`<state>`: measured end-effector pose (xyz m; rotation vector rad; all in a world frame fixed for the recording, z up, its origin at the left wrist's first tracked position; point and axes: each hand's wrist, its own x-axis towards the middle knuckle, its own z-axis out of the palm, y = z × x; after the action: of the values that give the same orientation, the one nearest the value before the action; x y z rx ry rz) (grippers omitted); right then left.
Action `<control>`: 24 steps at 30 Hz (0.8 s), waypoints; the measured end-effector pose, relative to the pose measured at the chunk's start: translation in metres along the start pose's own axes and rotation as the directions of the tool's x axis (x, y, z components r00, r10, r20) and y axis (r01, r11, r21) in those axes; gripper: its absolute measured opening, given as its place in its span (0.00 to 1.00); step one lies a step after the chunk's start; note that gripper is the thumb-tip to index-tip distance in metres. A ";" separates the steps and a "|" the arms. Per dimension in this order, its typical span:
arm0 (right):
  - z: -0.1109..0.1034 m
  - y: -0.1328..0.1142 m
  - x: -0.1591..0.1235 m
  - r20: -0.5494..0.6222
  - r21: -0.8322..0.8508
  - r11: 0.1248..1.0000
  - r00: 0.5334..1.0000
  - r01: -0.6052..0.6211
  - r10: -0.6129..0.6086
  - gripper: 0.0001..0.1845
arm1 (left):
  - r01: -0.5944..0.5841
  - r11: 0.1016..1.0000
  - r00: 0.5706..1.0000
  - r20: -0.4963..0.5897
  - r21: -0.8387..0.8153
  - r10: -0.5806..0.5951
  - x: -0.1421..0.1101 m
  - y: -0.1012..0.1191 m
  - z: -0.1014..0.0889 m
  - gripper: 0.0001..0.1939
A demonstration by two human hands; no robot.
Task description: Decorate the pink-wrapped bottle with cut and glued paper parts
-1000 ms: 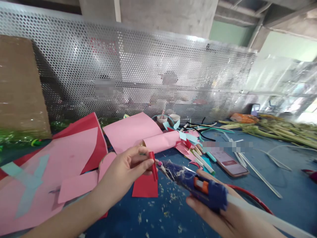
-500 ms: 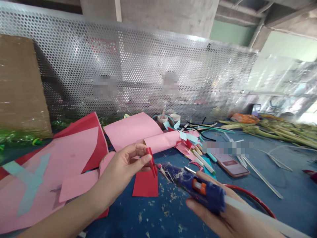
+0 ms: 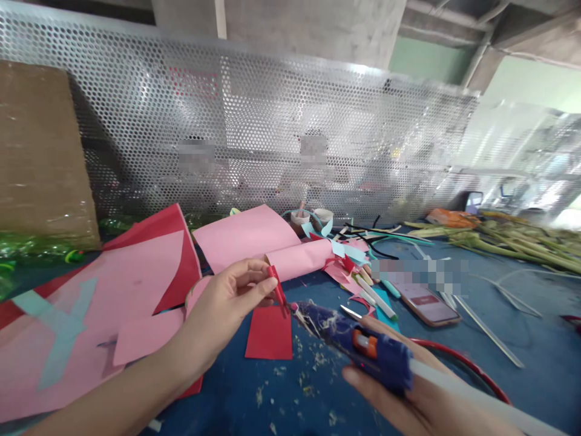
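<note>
Between your left hand's (image 3: 236,293) thumb and fingers, you are pinching a narrow red piece (image 3: 278,287), its grip closing on the upper part above the blue desk (image 3: 227,393). Your right hand (image 3: 413,396) is gripping a blue glue gun (image 3: 363,342), its stringy tip pointing at the piece's lower end; whether the two are touching, you cannot tell. A pale rod (image 3: 472,396) is extending from the gun's back. Below the piece, a red card (image 3: 269,334) is lying flat. Beyond your hands, a pink roll (image 3: 302,258) is resting near paper scraps and a phone (image 3: 429,301). To the left, a large pink sheet (image 3: 136,284) bearing pale blue strips (image 3: 68,327) is overlapping red paper (image 3: 181,275); to the far right, green stalks (image 3: 508,242) are spreading out. Behind everything, a perforated screen (image 3: 267,115) is standing, with blurred figures showing through.
</note>
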<state>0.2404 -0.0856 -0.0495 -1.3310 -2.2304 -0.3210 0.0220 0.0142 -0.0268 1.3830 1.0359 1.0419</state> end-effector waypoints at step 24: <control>0.000 0.003 -0.002 0.044 0.029 0.999 0.999 -0.018 0.017 0.12 | 0.025 0.998 0.998 -0.063 -0.056 -0.029 0.003 0.000 -0.001 0.13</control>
<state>0.2436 -0.0850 -0.0509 -1.3538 -2.2492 -0.2546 0.0217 0.0172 -0.0261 1.2956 1.0616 1.0925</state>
